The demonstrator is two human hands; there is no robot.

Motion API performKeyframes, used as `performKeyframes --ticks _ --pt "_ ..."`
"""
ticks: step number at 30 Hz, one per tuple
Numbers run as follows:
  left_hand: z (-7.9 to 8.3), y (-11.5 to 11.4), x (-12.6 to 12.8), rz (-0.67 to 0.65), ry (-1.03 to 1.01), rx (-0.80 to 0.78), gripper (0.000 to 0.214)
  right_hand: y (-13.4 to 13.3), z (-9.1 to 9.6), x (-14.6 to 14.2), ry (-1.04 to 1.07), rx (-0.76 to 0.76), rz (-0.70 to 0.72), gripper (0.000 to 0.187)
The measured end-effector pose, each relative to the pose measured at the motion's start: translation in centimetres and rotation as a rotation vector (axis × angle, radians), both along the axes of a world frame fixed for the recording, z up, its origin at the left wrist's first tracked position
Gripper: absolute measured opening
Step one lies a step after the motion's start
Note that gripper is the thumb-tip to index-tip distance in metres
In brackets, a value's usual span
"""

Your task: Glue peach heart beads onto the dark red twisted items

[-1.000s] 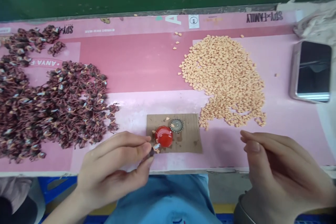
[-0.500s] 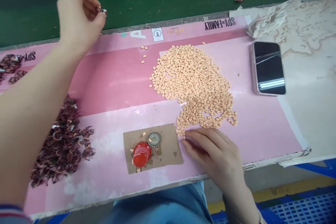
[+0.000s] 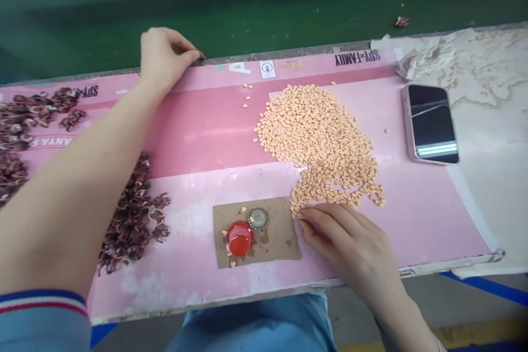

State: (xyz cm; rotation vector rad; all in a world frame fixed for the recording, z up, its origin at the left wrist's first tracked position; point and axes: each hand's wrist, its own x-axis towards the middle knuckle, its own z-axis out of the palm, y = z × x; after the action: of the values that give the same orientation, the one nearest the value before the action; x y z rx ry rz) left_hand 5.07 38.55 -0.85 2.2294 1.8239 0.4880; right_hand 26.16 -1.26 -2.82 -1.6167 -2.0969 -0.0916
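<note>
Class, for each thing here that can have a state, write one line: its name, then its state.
Left hand, pinching a small dark piece
Right hand, open, resting flat
Smartphone, face up, screen dark
Cloth, crumpled
Red plastic dome, upright on cardboard
Crown bottle cap, lying flat
Orange heart-shaped pieces, loose in a heap

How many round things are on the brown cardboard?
2. A red dome sits on the cardboard, left of its middle, and a metal bottle cap sits just beyond it, close beside it. None look hidden.
</note>
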Motion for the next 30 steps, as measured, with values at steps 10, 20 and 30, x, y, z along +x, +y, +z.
performKeyframes --ticks 10,20,30 --pt "1.7 -1.3 -0.9 -0.107 -0.11 0.104 0.032 0.8 -0.3 0.1 -0.079 0.04 0.102 0.026" --pt "5.6 -26.9 -5.8 -0.659 -0.417 -0.025 0.012 0.0 2.8 -2.7 0.499 -0.03 0.095 0.016" --pt "0.8 -38.9 -4.9 -0.36 -0.89 -0.006 0.01 -1.1 4.2 -7.6 0.572 -0.046 0.3 0.016"
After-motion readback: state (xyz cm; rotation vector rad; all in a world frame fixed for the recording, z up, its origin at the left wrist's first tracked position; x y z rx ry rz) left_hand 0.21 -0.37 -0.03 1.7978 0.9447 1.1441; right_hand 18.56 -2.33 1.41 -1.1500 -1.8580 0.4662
